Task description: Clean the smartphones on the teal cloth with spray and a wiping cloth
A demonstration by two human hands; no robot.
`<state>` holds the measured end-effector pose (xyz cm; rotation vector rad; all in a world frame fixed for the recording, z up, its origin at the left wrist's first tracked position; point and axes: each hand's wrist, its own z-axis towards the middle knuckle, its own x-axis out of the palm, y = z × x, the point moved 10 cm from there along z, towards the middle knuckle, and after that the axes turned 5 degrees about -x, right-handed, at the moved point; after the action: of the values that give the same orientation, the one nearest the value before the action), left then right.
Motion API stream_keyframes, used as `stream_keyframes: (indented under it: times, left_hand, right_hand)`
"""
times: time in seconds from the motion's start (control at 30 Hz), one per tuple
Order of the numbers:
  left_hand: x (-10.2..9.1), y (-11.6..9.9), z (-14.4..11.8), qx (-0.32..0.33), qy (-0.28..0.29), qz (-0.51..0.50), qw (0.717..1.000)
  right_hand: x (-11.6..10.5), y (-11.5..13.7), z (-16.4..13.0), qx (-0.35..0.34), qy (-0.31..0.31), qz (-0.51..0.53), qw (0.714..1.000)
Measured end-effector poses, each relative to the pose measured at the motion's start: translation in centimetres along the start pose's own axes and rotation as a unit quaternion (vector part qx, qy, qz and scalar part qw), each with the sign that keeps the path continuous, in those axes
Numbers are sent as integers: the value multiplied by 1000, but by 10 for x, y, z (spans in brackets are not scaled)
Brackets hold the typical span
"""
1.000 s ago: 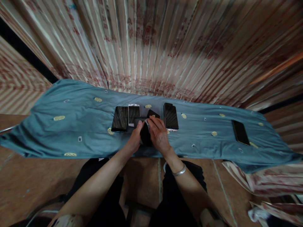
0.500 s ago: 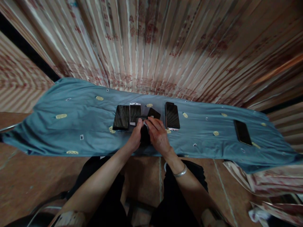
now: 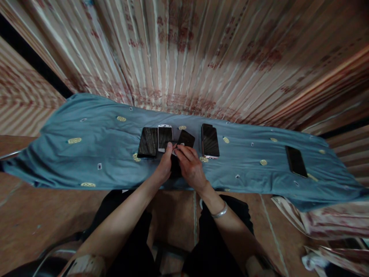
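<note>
My left hand [image 3: 165, 163] is closed around a black, phone-like slab [image 3: 176, 169], its thumb lying along the top. Most of the slab is hidden between my two hands. The fingers of my right hand [image 3: 191, 167] are bent together in a pinch at the slab's upper edge. What sits between those fingertips is too small to make out. Just beyond my hands lie a white-framed phone [image 3: 165, 137] and a black phone [image 3: 186, 139] turned at an angle, partly covered by my right fingers. Left of them is a wider black device [image 3: 148, 143] with a glossy screen.
Right of my hands a stack of dark phones [image 3: 210, 141] lies on the blue patterned cloth [image 3: 72, 165]. Another black phone [image 3: 296, 161] is far to the right. A striped curtain [image 3: 184, 57] hangs behind the cloth-covered surface, and my knees are below its front edge.
My right fingertips have shifted slightly to the left, closer to my left thumb. More of the angled black phone shows now. The other phones lie as before.
</note>
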<state>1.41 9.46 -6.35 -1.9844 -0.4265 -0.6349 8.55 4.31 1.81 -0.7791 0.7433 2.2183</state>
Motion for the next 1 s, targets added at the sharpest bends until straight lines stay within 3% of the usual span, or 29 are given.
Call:
stream_keyframes:
  times: [0.27, 0.4, 0.7, 1.0]
  left_hand:
    - [2, -8, -2, 8, -3, 17, 1000]
    - [8, -11, -5, 14, 9, 9, 1000]
    - [0, -11, -5, -32, -7, -13, 999]
    - [7, -19, -11, -56, -6, -64, 996]
  right_hand:
    - [4, 18, 1, -28, 29, -3, 999]
    - [2, 16, 2, -14, 29, -15, 999]
    - [8, 31, -1, -50, 73, -13, 996]
    - [10, 40, -5, -72, 62, -5, 995]
